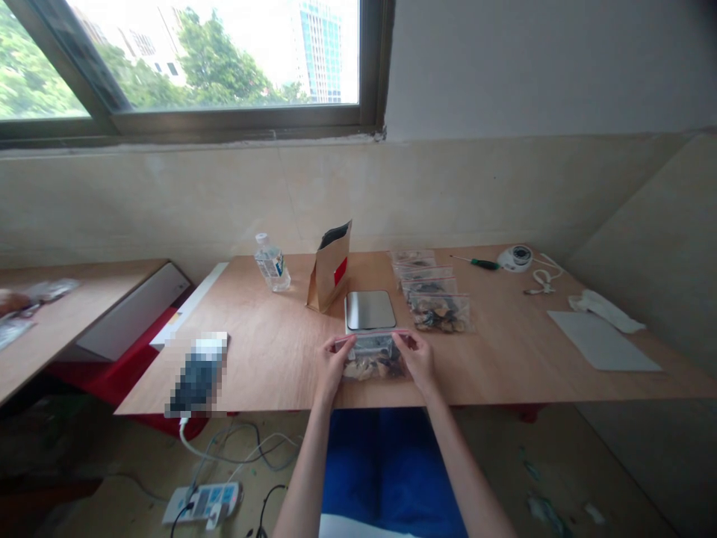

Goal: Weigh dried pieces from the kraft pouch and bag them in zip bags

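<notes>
A clear zip bag [373, 366] with brown dried pieces in its lower part is held near the table's front edge. My left hand [334, 359] pinches its top strip at the left end. At the right end, my right hand [416, 356] pinches the same strip between thumb and fingers. Directly behind the bag lies a small kitchen scale [370, 310] with a bare metal plate. Several similar filled zip bags [440, 312] lie in an overlapping row right of the scale. An open kraft paper pouch [328, 273] with a red label stands behind it to the left.
On the wooden table [269, 347] are a water bottle [272, 265], a blurred phone-like device [199, 373] with a cable, a screwdriver [476, 262], a dome camera [515, 258], a white sheet [602, 341] and a white cloth [608, 310]. A power strip [202, 502] lies below. Someone's hand [12, 301] shows far left.
</notes>
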A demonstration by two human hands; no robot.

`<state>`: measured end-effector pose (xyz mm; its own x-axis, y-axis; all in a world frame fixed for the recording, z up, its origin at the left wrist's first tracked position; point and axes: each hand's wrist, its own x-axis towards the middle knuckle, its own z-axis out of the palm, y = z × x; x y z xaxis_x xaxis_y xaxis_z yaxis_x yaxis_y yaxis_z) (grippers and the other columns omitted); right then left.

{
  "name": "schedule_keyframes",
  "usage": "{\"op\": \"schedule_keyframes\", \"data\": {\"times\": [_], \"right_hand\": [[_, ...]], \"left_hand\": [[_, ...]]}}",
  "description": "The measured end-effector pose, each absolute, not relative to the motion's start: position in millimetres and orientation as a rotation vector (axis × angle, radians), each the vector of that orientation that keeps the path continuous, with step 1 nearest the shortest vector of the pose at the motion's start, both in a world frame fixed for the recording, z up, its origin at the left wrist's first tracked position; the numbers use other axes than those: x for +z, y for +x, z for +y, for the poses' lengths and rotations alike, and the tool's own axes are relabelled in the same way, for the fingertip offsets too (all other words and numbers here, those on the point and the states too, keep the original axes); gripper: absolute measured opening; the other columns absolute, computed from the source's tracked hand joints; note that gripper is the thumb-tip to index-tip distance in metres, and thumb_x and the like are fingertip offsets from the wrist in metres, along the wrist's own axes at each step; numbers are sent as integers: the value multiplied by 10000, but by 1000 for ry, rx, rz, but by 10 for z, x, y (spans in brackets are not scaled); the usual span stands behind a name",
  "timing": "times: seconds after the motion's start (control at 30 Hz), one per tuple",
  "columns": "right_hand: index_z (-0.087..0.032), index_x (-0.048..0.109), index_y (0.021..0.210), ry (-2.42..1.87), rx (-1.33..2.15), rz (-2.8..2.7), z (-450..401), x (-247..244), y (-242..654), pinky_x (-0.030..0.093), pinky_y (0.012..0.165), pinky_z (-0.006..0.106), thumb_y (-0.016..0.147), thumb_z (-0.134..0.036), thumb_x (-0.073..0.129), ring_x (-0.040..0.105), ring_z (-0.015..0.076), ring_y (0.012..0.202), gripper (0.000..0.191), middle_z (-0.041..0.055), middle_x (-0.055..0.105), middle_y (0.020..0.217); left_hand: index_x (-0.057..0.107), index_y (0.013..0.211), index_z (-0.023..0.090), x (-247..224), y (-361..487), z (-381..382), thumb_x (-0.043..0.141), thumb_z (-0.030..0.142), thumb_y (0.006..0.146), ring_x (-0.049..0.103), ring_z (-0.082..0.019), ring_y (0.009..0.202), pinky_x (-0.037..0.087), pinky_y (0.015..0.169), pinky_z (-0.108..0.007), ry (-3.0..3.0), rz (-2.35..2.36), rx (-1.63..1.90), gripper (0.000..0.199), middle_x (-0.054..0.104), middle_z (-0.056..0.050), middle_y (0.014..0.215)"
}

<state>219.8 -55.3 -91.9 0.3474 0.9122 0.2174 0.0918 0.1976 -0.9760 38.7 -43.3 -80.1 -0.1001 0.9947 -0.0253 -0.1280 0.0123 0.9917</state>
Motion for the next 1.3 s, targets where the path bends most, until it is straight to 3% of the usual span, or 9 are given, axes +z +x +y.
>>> {"op": "schedule_keyframes", "data": {"times": [0.17, 0.37, 0.5, 1.0, 1.13, 1.3], "right_hand": [[-164, 650, 796, -1194, 849, -1052, -566, -905, 2188, 480, 672, 287, 738, -429, 636, 592, 174, 705, 272, 33, 656, 736], [-161, 663, 864, -1182, 936, -1055, -583, -880, 2180, 495, 695, 309, 726, -432, 653, 619, 193, 746, 305, 58, 686, 808], [-154, 680, 815, -1227, 899, -1047, -584, -888, 2176, 499, 685, 317, 713, -447, 660, 625, 199, 725, 310, 63, 693, 773], [-175, 696, 801, -1194, 954, -1021, -577, -903, 2172, 493, 680, 306, 692, -401, 694, 639, 189, 710, 251, 47, 708, 771], [-172, 700, 798, -1195, 964, -1011, -573, -921, 2171, 493, 686, 309, 682, -392, 703, 645, 193, 715, 249, 50, 714, 782], [-158, 696, 800, -1226, 937, -997, -584, -899, 2176, 494, 677, 309, 687, -407, 694, 643, 197, 710, 273, 57, 710, 759]], "left_hand": [[689, 734, 126, -805, 357, -447, 714, 413, 657, 503, -89, 484, 369, 447, -187, 1037, 1181, 1318, 299, 603, -2, 571], [696, 824, 133, -791, 360, -450, 671, 434, 702, 622, -162, 689, 487, 597, -243, 1033, 1083, 1295, 325, 681, -61, 748], [692, 835, 156, -778, 354, -468, 617, 465, 744, 637, -168, 767, 507, 681, -259, 987, 1005, 1316, 330, 686, -59, 812], [651, 768, 144, -780, 369, -496, 651, 444, 719, 564, -109, 591, 438, 526, -200, 1063, 1182, 1354, 304, 621, -14, 671], [642, 734, 148, -748, 391, -502, 657, 444, 711, 565, -110, 603, 441, 536, -196, 1055, 1194, 1388, 297, 608, -7, 647], [649, 833, 141, -747, 395, -483, 645, 434, 727, 617, -150, 704, 491, 612, -236, 1015, 1064, 1309, 312, 658, -42, 778]]}}
